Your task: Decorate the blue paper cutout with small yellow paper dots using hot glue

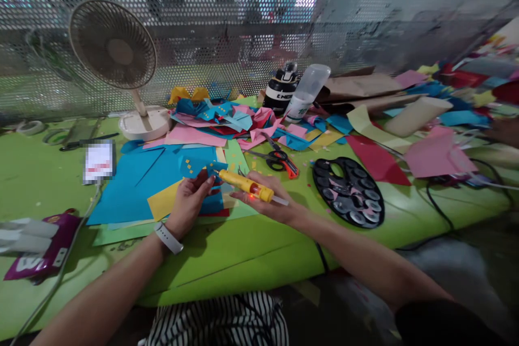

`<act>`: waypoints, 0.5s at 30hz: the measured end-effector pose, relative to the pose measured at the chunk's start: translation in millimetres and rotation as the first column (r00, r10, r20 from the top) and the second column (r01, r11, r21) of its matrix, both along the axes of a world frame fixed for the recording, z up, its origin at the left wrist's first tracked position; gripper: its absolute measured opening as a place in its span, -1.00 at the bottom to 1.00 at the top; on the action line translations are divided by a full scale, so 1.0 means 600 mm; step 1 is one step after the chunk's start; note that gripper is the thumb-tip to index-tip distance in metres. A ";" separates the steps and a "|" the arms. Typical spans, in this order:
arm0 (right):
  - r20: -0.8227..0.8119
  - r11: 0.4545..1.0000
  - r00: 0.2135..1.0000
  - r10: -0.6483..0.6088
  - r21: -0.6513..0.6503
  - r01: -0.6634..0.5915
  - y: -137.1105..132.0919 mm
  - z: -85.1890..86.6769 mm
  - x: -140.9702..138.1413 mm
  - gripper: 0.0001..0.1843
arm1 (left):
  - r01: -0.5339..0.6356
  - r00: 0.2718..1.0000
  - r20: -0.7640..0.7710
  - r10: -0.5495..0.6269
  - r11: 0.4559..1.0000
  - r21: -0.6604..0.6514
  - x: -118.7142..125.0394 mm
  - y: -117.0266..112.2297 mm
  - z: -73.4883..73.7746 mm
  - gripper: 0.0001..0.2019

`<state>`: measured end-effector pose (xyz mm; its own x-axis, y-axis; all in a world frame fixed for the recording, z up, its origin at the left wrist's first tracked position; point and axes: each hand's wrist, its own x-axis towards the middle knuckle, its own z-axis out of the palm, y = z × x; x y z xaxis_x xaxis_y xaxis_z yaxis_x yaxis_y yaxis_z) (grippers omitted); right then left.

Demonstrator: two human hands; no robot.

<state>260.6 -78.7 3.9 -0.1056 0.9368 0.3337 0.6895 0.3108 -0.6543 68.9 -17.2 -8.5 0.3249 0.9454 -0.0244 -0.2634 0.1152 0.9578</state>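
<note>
My left hand pinches a folded blue paper piece dotted with small yellow squares, held just above the green table. My right hand grips a yellow glue gun with a red light on its body, its tip pointing left at the edge of the blue paper. A white watch sits on my left wrist.
Blue, yellow and pink paper sheets lie spread behind my hands. Orange-handled scissors, a black paint palette, a white desk fan, a bottle, a phone and black cables surround the spot. A mesh wall stands behind.
</note>
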 end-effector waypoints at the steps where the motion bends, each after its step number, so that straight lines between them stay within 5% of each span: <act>1: -0.004 1.000 1.000 -0.003 -0.001 0.003 0.000 0.001 0.000 -0.57 | 0.001 1.000 0.000 -0.001 1.000 -0.003 0.000 0.000 0.000 -0.68; 15: 0.024 1.000 1.000 -0.005 0.020 0.004 0.002 -0.010 0.003 -0.59 | 0.008 1.000 -0.029 -0.007 0.999 0.031 0.000 -0.001 0.002 -0.71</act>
<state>262.5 -77.6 -2.0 -0.1098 0.9304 0.3497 0.7064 0.3205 -0.6311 69.0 -17.9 -7.2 0.3315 0.9434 -0.0045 -0.2346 0.0870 0.9682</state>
